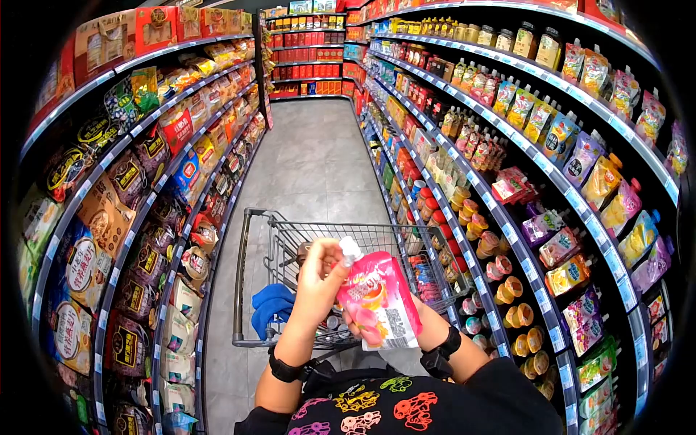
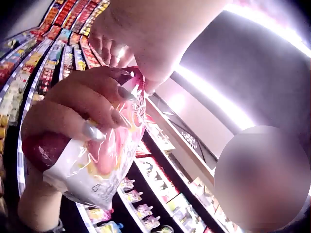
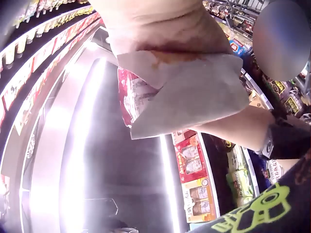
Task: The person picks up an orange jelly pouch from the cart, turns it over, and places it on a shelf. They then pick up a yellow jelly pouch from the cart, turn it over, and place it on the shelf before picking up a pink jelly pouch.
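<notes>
I hold a pink spout pouch (image 1: 380, 297) with a white cap upright over a shopping cart (image 1: 255, 275). My left hand (image 1: 322, 272) grips its upper edge, fingers curled beside the cap. My right hand (image 1: 365, 330) holds the lower part from behind, with fingertips showing under the pouch. In the left wrist view, fingers (image 2: 82, 104) with silver nails pinch the pouch (image 2: 97, 167). Below the right hand (image 3: 160, 24) in the right wrist view hangs the pouch's pale bottom fold (image 3: 194, 92), and past it is my left forearm with a black wristband (image 3: 284, 141).
A narrow aisle of grey floor tiles (image 1: 312, 167) runs ahead between full shelves: bagged snacks on the left (image 1: 138, 217), pouches, jars and cups on the right (image 1: 536, 217). A blue cloth (image 1: 272, 301) and a few other goods lie in the wire cart.
</notes>
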The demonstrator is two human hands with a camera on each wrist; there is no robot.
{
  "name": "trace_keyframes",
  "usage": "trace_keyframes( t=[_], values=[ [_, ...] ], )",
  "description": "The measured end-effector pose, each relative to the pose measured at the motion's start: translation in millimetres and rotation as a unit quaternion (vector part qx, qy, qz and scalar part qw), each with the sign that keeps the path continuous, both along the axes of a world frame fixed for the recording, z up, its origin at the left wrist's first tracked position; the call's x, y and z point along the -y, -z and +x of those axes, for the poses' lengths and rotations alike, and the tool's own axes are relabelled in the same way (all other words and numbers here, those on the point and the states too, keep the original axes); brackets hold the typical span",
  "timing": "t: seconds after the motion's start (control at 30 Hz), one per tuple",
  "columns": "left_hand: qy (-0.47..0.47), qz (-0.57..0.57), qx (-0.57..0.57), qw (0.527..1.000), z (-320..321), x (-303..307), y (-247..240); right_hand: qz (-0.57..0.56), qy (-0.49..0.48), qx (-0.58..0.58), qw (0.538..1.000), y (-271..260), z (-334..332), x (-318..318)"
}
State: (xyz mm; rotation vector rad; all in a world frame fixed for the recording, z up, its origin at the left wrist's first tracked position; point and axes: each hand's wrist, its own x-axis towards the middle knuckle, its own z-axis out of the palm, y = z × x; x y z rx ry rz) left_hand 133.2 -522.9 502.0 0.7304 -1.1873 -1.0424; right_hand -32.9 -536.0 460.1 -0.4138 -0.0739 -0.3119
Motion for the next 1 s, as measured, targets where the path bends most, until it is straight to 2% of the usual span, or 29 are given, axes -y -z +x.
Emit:
trace_keyframes(
  t=[0.13,0.27,0.4,0.47,0.53,0.67,0.8,0.83,1.0],
  values=[
    [0.024,-0.086,0.057,0.994,0.7,-3.9,-11.9,-0.003,0.014,-0.067,0.998,-14.5,-2.7,-13.1],
    [0.022,-0.043,0.017,0.999,-1.3,-8.6,-9.5,-0.026,0.031,-0.096,0.995,-25.0,-5.6,-18.5],
    [0.01,-0.008,-0.014,1.0,-5.7,-16.9,-13.4,0.024,-0.005,-0.115,0.993,-19.9,-3.8,-16.5],
    [0.024,0.025,-0.057,0.998,-8.5,-20.7,-13.8,-0.071,0.028,-0.119,0.99,-4.5,-0.8,-15.4],
    [0.006,0.024,-0.05,0.998,-8.5,-22.1,-12.9,-0.112,0.041,-0.117,0.986,-2.5,4.8,-15.9],
    [0.0,0.029,-0.053,0.998,-8.9,-24.7,-12.2,-0.08,-0.006,-0.083,0.993,4.5,11.4,-12.3],
    [0.002,0.027,-0.025,0.999,-7.5,-31.4,-17.5,-0.117,-0.096,0.01,0.988,-7.7,16.7,-9.1],
    [-0.002,0.028,-0.011,1.0,-6.8,-34.1,-21.9,-0.123,-0.073,-0.03,0.989,-11.7,16.0,-12.5],
    [-0.013,0.0,0.011,1.0,-7.2,-35.6,-22.7,-0.14,-0.085,-0.044,0.985,-10.3,17.6,-12.8]
  ],
)
